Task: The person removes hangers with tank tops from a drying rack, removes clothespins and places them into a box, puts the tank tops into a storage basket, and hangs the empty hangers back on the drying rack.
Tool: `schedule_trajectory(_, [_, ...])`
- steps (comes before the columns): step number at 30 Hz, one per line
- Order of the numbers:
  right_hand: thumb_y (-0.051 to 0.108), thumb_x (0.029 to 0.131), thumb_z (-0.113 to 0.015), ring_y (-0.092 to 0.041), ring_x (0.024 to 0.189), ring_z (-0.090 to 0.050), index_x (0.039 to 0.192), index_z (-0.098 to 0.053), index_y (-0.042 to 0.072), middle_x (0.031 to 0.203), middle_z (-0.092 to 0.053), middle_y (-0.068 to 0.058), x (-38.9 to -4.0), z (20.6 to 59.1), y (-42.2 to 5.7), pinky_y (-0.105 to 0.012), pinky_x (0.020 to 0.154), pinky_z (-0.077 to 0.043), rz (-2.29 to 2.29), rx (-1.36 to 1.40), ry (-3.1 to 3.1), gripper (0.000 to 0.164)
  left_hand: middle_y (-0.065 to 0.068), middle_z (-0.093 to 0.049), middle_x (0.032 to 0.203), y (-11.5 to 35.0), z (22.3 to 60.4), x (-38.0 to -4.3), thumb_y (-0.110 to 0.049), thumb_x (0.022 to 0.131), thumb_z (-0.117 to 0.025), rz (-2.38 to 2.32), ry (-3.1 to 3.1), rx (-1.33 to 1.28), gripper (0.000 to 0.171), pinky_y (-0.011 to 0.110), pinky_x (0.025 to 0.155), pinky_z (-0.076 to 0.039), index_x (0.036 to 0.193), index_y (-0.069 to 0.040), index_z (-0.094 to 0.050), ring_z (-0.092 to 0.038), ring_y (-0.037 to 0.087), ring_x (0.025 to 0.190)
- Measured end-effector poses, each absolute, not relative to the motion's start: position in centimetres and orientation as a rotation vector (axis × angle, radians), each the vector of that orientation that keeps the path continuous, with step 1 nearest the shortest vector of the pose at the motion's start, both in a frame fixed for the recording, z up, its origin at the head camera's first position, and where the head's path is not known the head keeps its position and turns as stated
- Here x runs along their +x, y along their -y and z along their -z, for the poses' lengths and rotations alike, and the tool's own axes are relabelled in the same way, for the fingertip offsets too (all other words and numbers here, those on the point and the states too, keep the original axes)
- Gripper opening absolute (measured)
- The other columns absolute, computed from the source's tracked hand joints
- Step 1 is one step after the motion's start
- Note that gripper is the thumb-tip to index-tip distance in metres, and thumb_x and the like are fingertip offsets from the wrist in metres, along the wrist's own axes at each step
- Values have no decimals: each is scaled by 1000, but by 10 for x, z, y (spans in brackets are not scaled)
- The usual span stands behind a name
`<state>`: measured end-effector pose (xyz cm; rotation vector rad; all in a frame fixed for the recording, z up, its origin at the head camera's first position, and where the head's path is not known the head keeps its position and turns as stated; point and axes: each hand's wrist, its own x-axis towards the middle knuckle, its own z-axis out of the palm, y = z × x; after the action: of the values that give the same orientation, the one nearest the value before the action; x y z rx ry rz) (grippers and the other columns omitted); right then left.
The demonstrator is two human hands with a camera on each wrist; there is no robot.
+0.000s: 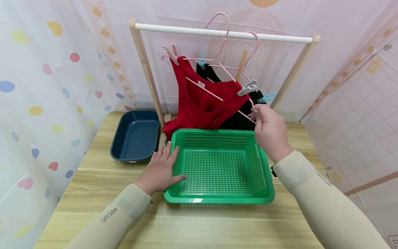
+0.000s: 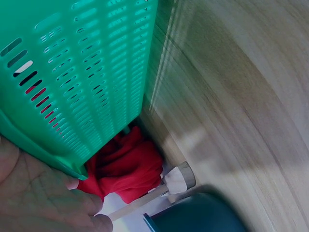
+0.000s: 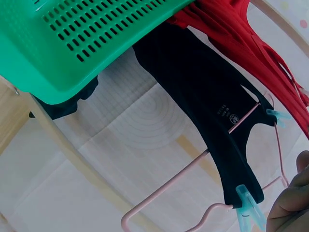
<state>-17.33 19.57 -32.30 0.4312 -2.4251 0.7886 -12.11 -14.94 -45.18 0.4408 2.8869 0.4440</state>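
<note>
My right hand (image 1: 269,129) pinches the lower right corner of a pink clothes hanger (image 1: 228,26), whose hook goes over a white rod. A red tank top (image 1: 186,112) hangs on it, held by a pink clothespin (image 1: 172,55) and a grey clothespin (image 1: 247,88). Its hem droops behind a green basket (image 1: 220,200). On the basket's left rim rests my left hand (image 1: 160,171), fingers straight and spread. Behind the red top, a black top (image 3: 193,96) hangs on a second pink hanger (image 3: 169,182) with light blue clothespins (image 3: 248,208).
The wooden rack (image 1: 144,65) with its white rod (image 1: 183,30) stands at the back of the table (image 1: 199,228). A dark blue tub (image 1: 136,135) sits by its left leg. Patterned curtains (image 1: 46,103) enclose the table at the back and sides.
</note>
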Motion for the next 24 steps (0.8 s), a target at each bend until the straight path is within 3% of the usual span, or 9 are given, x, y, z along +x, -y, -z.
schedule_trajectory(6, [1,108,-46,-33,71,-68,110,-68,-4,91,-76,-18,-167,325,-201,-45,64,-50,-774,437,2380,23,22,-2,177,150,452,-121,-63,91,-73,-434,-2885,440,109,70,127,-16,169,-9,-19,-8,54,160])
schedule_trajectory(14, [4,108,-51,-32,74,-71,107,-69,-4,88,-75,-15,-153,330,-211,-44,63,-51,-761,432,2326,19,22,-2,176,148,451,-121,-61,91,-74,-449,-2880,436,109,70,127,-15,169,-7,-19,-7,55,160])
schedule_trajectory(24, [-1,106,-54,-19,63,-54,105,-70,-2,85,-76,-10,-129,342,-226,-24,60,-36,-788,430,2323,17,21,-1,177,149,453,-122,-61,92,-73,-432,-2879,439,108,70,127,-15,169,-8,-19,-6,54,160])
